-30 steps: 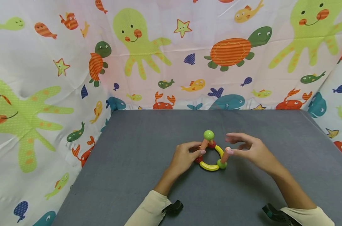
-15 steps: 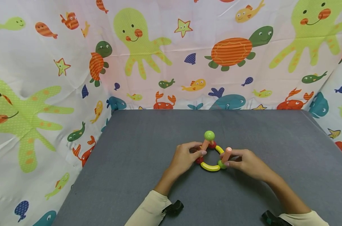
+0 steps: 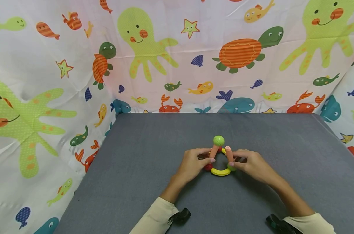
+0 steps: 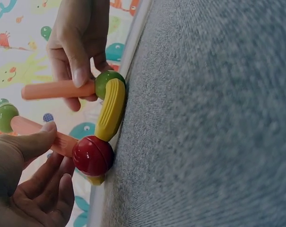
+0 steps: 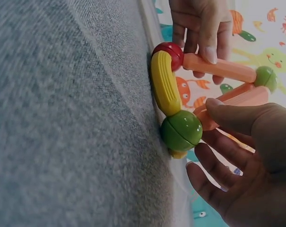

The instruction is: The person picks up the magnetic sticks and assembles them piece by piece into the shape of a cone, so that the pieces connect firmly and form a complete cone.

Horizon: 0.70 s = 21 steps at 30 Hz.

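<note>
A ring of curved yellow pieces (image 3: pixel 220 172) and coloured balls lies on the grey table. My left hand (image 3: pixel 191 163) pinches an orange stick (image 3: pixel 214 152) that slants up from a red ball (image 4: pixel 93 156) to a raised green ball (image 3: pixel 219 140). Another orange stick (image 5: pixel 235 93) runs to that raised ball from the back of the ring, partly hidden. With thumb and fingers, my right hand (image 3: pixel 253 164) holds the lower part of a third orange stick (image 4: pixel 57 89), which rises from a green ball (image 5: pixel 180 131). Its upper end leans inward, apart from the raised ball.
The grey table (image 3: pixel 153 139) spreads out around the toy. Behind and to the left hangs a white cloth (image 3: pixel 165 65) printed with sea animals. Black wrist straps (image 3: pixel 181 216) sit at both sleeves.
My right hand has gone from the right stick's top down to its lower part. That stick has tilted from leaning right to leaning left. My left hand keeps its grip, nearly still.
</note>
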{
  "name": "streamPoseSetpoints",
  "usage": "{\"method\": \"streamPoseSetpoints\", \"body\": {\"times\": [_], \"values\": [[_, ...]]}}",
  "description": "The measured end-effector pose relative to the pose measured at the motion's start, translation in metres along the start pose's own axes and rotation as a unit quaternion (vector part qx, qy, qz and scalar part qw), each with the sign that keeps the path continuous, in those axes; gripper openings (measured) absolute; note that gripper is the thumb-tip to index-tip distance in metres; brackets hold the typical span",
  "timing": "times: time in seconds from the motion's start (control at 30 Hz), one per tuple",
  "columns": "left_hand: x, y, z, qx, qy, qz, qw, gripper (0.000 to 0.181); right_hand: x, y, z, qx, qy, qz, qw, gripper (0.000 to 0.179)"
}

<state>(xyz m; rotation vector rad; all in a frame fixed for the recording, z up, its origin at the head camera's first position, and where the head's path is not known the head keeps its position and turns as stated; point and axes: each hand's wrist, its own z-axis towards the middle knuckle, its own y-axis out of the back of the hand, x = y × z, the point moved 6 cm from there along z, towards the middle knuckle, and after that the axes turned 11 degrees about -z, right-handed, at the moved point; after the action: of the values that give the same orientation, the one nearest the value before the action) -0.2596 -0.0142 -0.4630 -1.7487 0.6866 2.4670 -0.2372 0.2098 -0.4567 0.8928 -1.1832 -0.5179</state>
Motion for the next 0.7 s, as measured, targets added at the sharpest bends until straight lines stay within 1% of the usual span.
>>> {"method": "streamPoseSetpoints", "body": {"times": [0.13, 0.27, 0.43, 0.63, 0.7], "values": [[-0.0010, -0.0025, -0.0012, 0.008, -0.006, 0.005, 0.9999, 0.038, 0.0002, -0.0019, 0.0015, -0.005, 0.007, 0.001, 1.0000, 0.030], [-0.0013, -0.0043, -0.0018, 0.010, -0.012, 0.010, 0.9998, 0.034, -0.0002, -0.0032, 0.0024, -0.006, 0.010, 0.000, 0.9999, 0.031], [-0.0018, -0.0047, -0.0025, 0.009, -0.009, 0.009, 0.9999, 0.034, -0.0008, -0.0040, 0.0031, -0.006, 0.012, 0.003, 0.9999, 0.030], [-0.0012, -0.0048, -0.0025, 0.013, -0.012, 0.008, 0.9998, 0.035, -0.0023, -0.0040, 0.0020, 0.003, -0.003, 0.009, 0.9999, 0.034], [-0.0003, -0.0037, -0.0017, 0.016, -0.019, 0.004, 0.9997, 0.035, -0.0043, -0.0028, 0.0006, 0.008, -0.010, 0.012, 0.9998, 0.036]]}}
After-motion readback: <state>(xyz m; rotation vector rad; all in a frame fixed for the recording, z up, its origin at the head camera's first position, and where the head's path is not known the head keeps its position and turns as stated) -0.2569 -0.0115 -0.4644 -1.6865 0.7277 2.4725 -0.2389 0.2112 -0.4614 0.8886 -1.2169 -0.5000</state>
